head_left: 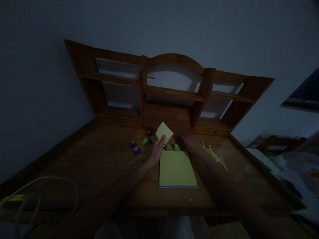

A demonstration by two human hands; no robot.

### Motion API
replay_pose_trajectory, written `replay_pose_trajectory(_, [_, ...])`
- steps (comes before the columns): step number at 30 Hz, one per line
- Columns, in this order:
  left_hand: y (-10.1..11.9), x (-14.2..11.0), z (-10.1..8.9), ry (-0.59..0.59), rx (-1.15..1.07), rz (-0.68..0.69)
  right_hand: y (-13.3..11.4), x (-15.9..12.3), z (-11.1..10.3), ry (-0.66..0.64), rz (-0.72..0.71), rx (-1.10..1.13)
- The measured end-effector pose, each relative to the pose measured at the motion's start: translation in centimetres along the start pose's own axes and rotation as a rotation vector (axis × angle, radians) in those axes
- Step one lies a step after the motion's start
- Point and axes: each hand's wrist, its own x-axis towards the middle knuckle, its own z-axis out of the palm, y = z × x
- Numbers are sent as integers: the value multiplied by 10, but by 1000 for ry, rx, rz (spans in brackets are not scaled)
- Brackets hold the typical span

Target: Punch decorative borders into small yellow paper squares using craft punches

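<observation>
My left hand (156, 151) pinches a small yellow sheet of paper (163, 131), its thumb on top. A row of punched holes shows along the sheet's lower edges. At the back of the desk, my right hand (190, 143) has its fingers closed on a purple craft punch (179, 139), mostly hidden by them. A green craft punch (176, 147) stands just left of that hand. More punches, such as a green one (145, 141) and a purple one (137, 150), lie left of my left hand. Between my forearms lies a stack of yellow paper (177, 169).
Yellow paper strips (214, 156) lie in a pile right of my right forearm. Small paper scraps are scattered among the punches. A wooden shelf unit (171, 94) rises at the back of the desk (99, 159). A white cable (53, 178) loops at the left front. The room is dim.
</observation>
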Motion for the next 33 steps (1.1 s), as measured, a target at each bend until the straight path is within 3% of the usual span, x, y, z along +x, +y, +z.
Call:
replay_pose_trajectory(9, [-5, 4, -2, 32, -57, -19, 2, 8, -7, 1, -10, -30])
replay_pose_trajectory(14, [-12, 6, -2, 32, -71, -74, 6, 0, -18, 133, 45, 41])
replay_pose_trajectory(18, [-11, 7, -4, 35, -60, -47, 9, -3, -30, 485, 210, 647])
replay_pose_trajectory(20, [-10, 7, -5, 37, -24, -21, 4, -4, -28, 537, 279, 1059])
replay_pose_trajectory(22, [-10, 6, -5, 25, -1, -19, -6, -6, -17, 480, 357, 1455])
replay_pose_trajectory(25, [-13, 6, -4, 11, 17, -10, -26, -11, 3, 356, 365, 1921])
replay_pose_trajectory(29, [-17, 8, -5, 27, 29, 19, -48, -17, 13, 211, 278, 2177])
replay_pose_trajectory(33, [-23, 13, -8, 65, 78, 57, -55, -22, 8, 149, 232, 2256])
